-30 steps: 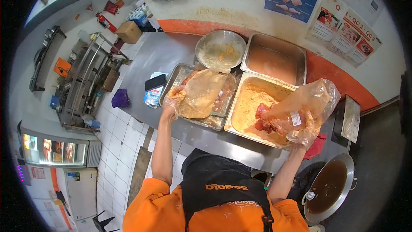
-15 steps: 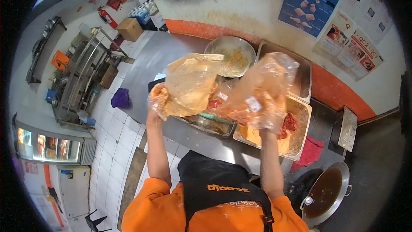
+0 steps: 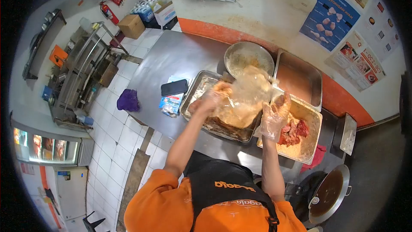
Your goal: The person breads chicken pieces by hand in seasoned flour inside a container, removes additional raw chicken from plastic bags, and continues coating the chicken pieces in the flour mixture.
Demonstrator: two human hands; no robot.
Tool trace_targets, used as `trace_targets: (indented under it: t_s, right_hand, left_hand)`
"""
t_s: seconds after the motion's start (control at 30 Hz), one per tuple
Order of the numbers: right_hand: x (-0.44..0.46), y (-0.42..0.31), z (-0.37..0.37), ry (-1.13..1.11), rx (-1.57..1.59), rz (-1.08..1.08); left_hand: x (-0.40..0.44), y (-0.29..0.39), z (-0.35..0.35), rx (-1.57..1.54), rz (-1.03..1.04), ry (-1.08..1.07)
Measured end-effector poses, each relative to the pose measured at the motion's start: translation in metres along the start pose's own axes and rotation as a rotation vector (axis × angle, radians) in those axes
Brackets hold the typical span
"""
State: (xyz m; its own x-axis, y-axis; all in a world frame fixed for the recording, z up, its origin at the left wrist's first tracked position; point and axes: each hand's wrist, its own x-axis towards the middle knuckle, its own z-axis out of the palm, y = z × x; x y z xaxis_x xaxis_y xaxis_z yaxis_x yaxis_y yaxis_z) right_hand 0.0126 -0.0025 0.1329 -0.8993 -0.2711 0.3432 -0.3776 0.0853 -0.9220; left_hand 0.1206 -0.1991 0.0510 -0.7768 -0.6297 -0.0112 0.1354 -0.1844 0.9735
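My left hand (image 3: 211, 99), in a clear glove and smeared by motion, is closed on the edge of a cloudy plastic bag (image 3: 245, 103) dusted with orange-tan powder. The bag hangs over a metal tray (image 3: 185, 107) whose contents are partly hidden. To the right, my right hand (image 3: 274, 119) wears a clear glove with crumbs on its fingers. Its fingers are apart beside the bag, at the left edge of a second metal pan (image 3: 316, 139). Red raw meat (image 3: 294, 132) lies on tan powder in that pan.
Behind are a metal bowl (image 3: 231, 56) with residue and a deep steel pan (image 3: 319, 75). A phone (image 3: 174, 87) lies on a blue packet (image 3: 171, 102) at left. A wok of dark liquid (image 3: 330, 191) stands at lower right, near a red cloth (image 3: 318, 155).
Both hands have come closer together, the left moving right. My right hand has let go of the plastic bag with the label. The view has shifted, uncovering the phone and packet.
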Motion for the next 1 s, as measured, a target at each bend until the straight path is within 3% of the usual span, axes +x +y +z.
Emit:
trace_targets:
  t_s: [0.07,0.13,0.17,0.2,0.23,0.27,0.33,0.4,0.47,0.53,0.63,0.73,0.83,0.9,1.0]
  right_hand:
    - [-0.001,-0.036,-0.013,-0.116,-0.488,-0.215]
    - [-0.016,-0.013,-0.005,-0.327,-0.389,-0.260]
    - [-0.025,0.004,-0.002,-0.371,-0.477,-0.391]
    - [-0.042,0.028,0.000,-0.455,-0.409,-0.151]
    - [-0.053,0.030,-0.002,-0.590,-0.502,-0.058]
    - [-0.065,0.033,-0.005,-0.735,-0.607,0.026]
    - [-0.086,0.031,-0.009,-0.975,-0.947,0.119]
    - [-0.108,0.062,-0.007,-0.919,-1.007,0.055]
    - [-0.118,0.080,-0.001,-0.887,-1.051,-0.027]
    - [-0.115,0.085,0.001,-0.895,-1.086,-0.136]
    - [-0.106,0.067,0.011,-0.780,-1.098,0.140]
    - [-0.099,0.068,0.016,-0.811,-1.161,0.068]
    - [-0.095,0.078,0.021,-0.945,-1.219,0.093]
    - [-0.088,0.053,0.021,-0.964,-1.287,0.140]
    - [-0.063,-0.010,0.009,-1.143,-1.278,0.128]
  left_hand:
    - [0.019,-0.043,-0.002,0.413,0.054,-0.107]
    - [0.028,-0.024,-0.001,0.446,0.026,-0.098]
    - [0.034,-0.007,-0.001,0.464,0.013,-0.104]
    - [0.039,0.014,-0.004,0.809,0.099,0.015]
    - [0.055,0.007,-0.007,0.615,-0.084,0.090]
    - [0.055,0.019,-0.009,0.629,-0.014,0.126]
    - [0.095,-0.051,-0.044,0.829,-0.214,0.039]
    - [0.079,-0.020,-0.022,0.984,-0.057,-0.123]
    - [0.077,-0.019,-0.014,1.116,0.021,-0.151]
    - [0.089,-0.068,-0.022,1.221,0.005,-0.026]
    - [0.119,-0.110,-0.047,1.290,-0.078,-0.108]
    - [0.131,-0.113,-0.050,1.349,-0.210,-0.096]
    - [0.121,-0.107,-0.045,1.253,-0.061,0.015]
    - [0.134,-0.141,-0.063,0.961,-0.200,0.059]
    - [0.090,-0.050,-0.034,0.798,-0.124,0.067]
